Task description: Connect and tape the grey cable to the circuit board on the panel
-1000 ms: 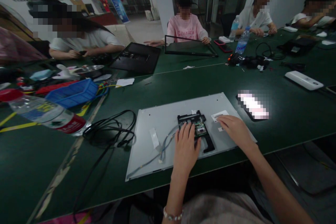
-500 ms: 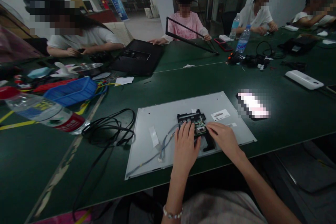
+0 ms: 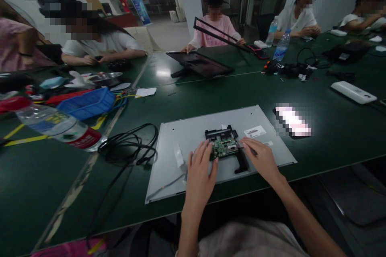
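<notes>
A grey metal panel (image 3: pixel 187 132) lies flat on the green table in front of me. A green circuit board (image 3: pixel 223 147) sits in a black bracket (image 3: pixel 243 162) near the panel's middle. My left hand (image 3: pixel 199 170) rests flat on the panel, fingers stretched out, fingertips touching the board's left edge. My right hand (image 3: pixel 261 158) lies at the board's right edge, fingers together and touching it. A grey cable (image 3: pixel 169 182) runs from under my left hand toward the panel's front left corner.
Black cables (image 3: pixel 129 148) and a water bottle (image 3: pixel 57 124) lie left of the panel, a blue basket (image 3: pixel 87 104) behind them. A lit phone (image 3: pixel 292 120) lies to the right. Several other people work at the far side; one holds a black frame (image 3: pixel 220 34) above a dark panel (image 3: pixel 199 63).
My left hand slid left off the circuit board, uncovering it. My right hand moved left from the label to the board's right edge. The person opposite raised the black frame.
</notes>
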`<state>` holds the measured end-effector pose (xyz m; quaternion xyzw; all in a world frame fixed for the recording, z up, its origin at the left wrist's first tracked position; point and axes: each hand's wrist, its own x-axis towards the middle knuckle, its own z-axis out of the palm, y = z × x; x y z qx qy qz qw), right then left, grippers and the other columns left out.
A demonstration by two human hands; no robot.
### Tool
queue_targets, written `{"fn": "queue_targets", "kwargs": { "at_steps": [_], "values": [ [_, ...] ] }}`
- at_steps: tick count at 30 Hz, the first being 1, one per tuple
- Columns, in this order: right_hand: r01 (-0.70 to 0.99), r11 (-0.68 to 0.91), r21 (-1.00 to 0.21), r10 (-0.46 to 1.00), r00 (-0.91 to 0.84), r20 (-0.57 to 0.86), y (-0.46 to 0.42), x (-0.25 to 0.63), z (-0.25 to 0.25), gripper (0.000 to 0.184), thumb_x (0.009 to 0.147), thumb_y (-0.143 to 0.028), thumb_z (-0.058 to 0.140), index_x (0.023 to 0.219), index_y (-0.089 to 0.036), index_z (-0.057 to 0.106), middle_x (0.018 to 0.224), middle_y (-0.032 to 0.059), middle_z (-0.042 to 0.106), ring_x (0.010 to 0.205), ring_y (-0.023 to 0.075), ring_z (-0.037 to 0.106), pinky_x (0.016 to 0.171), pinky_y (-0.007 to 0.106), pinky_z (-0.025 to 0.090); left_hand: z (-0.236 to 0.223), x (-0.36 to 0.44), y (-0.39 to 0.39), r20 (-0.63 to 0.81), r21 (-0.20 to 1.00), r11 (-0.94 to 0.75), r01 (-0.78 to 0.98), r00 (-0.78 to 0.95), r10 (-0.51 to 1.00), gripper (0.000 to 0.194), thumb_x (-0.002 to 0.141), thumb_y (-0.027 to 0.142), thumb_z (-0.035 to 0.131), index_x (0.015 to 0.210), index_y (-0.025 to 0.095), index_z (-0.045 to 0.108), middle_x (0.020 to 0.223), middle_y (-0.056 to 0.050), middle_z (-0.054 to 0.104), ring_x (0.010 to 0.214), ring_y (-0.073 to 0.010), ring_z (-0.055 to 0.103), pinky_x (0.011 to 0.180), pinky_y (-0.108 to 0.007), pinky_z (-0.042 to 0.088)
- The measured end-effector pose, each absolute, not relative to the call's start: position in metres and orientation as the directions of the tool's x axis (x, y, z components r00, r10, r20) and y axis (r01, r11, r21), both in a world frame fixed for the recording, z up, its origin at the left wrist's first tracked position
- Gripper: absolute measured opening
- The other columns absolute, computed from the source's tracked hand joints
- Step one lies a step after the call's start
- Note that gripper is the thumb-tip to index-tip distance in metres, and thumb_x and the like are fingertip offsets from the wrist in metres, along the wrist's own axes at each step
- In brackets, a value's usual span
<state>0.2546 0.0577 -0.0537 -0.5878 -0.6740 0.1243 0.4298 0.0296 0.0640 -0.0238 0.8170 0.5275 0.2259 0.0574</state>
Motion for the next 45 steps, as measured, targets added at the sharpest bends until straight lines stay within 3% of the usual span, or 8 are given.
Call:
{"fn": "queue_targets", "kwargs": {
  "at_steps": [5, 11, 21, 25, 29, 35, 42, 45],
  "values": [
    [0.660, 0.285, -0.695, 0.893, 0.081, 0.443, 0.055, 0.255, -0.048, 0.028, 0.094, -0.025, 0.045, 0.105, -0.020, 0.070, 0.108, 0.0074, 0.072, 0.106, 0.0219, 0.065, 0.096, 0.038, 0.051, -0.024, -0.043, 0.064, 0.347, 0.406, -0.348, 0.845, 0.210, 0.914, 0.041, 0.093, 0.034, 0.045, 0.131, 0.022, 0.049, 0.137, -0.010, 0.055, 0.133, -0.0253, 0.044, 0.110, -0.050, 0.034],
    [0.658, 0.282, -0.698, 0.883, 0.106, 0.457, 0.053, 0.255, -0.047, 0.027, 0.094, -0.025, 0.046, 0.105, -0.019, 0.070, 0.108, 0.0079, 0.072, 0.105, 0.0214, 0.066, 0.096, 0.038, 0.051, -0.033, -0.081, 0.061, 0.256, 0.468, -0.312, 0.827, 0.211, 0.943, 0.038, 0.088, 0.041, 0.053, 0.123, 0.026, 0.057, 0.126, -0.007, 0.064, 0.122, -0.0246, 0.056, 0.106, -0.049, 0.039],
    [0.658, 0.310, -0.686, 0.875, 0.085, 0.476, 0.051, 0.256, -0.047, 0.026, 0.094, -0.024, 0.047, 0.103, -0.019, 0.070, 0.107, 0.0074, 0.072, 0.105, 0.0203, 0.065, 0.096, 0.037, 0.050, -0.044, -0.063, 0.072, 0.335, 0.369, -0.348, 0.862, 0.226, 0.915, 0.024, 0.091, 0.030, 0.048, 0.101, 0.025, 0.069, 0.112, -0.004, 0.072, 0.108, -0.0227, 0.065, 0.100, -0.046, 0.045],
    [0.662, 0.308, -0.684, 0.874, 0.086, 0.477, 0.051, 0.257, -0.048, 0.026, 0.094, -0.024, 0.047, 0.103, -0.019, 0.070, 0.107, 0.0074, 0.072, 0.105, 0.0203, 0.065, 0.096, 0.037, 0.050, -0.033, -0.057, 0.073, 0.458, 0.319, -0.339, 0.885, 0.169, 0.873, 0.024, 0.091, 0.027, 0.049, 0.103, 0.022, 0.069, 0.104, -0.005, 0.074, 0.096, -0.0210, 0.070, 0.098, -0.041, 0.048],
    [0.658, 0.314, -0.685, 0.873, 0.083, 0.480, 0.051, 0.257, -0.049, 0.026, 0.094, -0.024, 0.047, 0.104, -0.020, 0.070, 0.107, 0.0076, 0.072, 0.105, 0.0206, 0.065, 0.096, 0.037, 0.050, -0.017, -0.043, 0.063, 0.566, 0.258, -0.380, 0.888, 0.180, 0.805, 0.024, 0.092, 0.023, 0.050, 0.108, 0.020, 0.067, 0.109, -0.006, 0.073, 0.101, -0.0201, 0.069, 0.100, -0.040, 0.046],
    [0.658, 0.316, -0.684, 0.872, 0.083, 0.482, 0.051, 0.257, -0.048, 0.026, 0.094, -0.025, 0.047, 0.103, -0.021, 0.071, 0.107, 0.0072, 0.072, 0.104, 0.0209, 0.066, 0.095, 0.038, 0.051, -0.022, -0.016, 0.043, 0.416, 0.220, -0.438, 0.872, 0.322, 0.851, 0.023, 0.092, 0.022, 0.048, 0.106, 0.019, 0.066, 0.106, -0.008, 0.073, 0.099, -0.0220, 0.069, 0.102, -0.046, 0.044],
    [0.656, 0.312, -0.687, 0.872, 0.089, 0.481, 0.052, 0.258, -0.049, 0.027, 0.093, -0.027, 0.047, 0.104, -0.021, 0.071, 0.107, 0.0068, 0.072, 0.105, 0.0214, 0.065, 0.096, 0.038, 0.051, -0.026, -0.010, 0.045, 0.405, 0.371, -0.257, 0.893, 0.093, 0.909, 0.031, 0.094, 0.031, 0.044, 0.120, 0.019, 0.058, 0.113, -0.009, 0.070, 0.102, -0.0238, 0.066, 0.095, -0.042, 0.049],
    [0.651, 0.294, -0.700, 0.879, 0.102, 0.465, 0.052, 0.258, -0.050, 0.027, 0.093, -0.027, 0.046, 0.104, -0.023, 0.071, 0.107, 0.0065, 0.072, 0.105, 0.0222, 0.066, 0.095, 0.040, 0.051, -0.029, -0.009, 0.050, 0.335, 0.325, -0.186, 0.927, 0.071, 0.940, 0.039, 0.093, 0.030, 0.045, 0.129, 0.015, 0.051, 0.120, -0.014, 0.066, 0.106, -0.0281, 0.064, 0.095, -0.045, 0.048]
  ]
}}
